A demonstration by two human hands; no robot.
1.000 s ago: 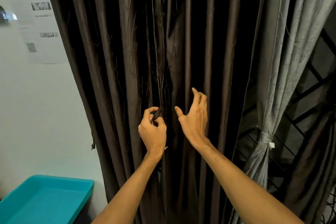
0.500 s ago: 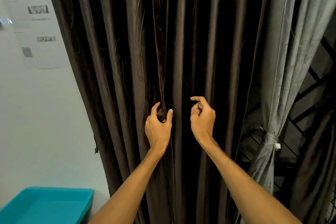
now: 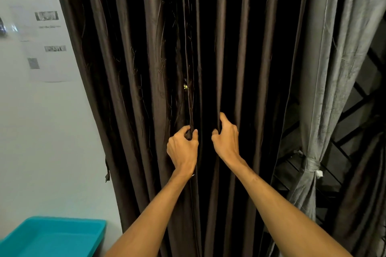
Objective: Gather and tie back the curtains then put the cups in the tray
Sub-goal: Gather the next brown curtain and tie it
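Note:
A dark brown curtain (image 3: pixel 129 81) hangs in long pleats across the middle of the view. My left hand (image 3: pixel 182 148) pinches a narrow fold of it at the central seam. My right hand (image 3: pixel 226 141) curls its fingers round the neighbouring pleat just to the right. The two hands are about a hand's width apart at the same height. A turquoise tray (image 3: pixel 52 236) sits at the bottom left, nothing visible in it. No cups are in view.
A grey curtain (image 3: pixel 325 69) at the right is bunched and tied with a band (image 3: pixel 311 164). Behind it shows a dark window grille (image 3: pixel 355 115). A white wall with a paper notice (image 3: pixel 48 48) fills the left side.
My right hand went from spread fingers to curled and now grips a pleat. My left hand kept its pinch on the central fold. The view shifted up slightly.

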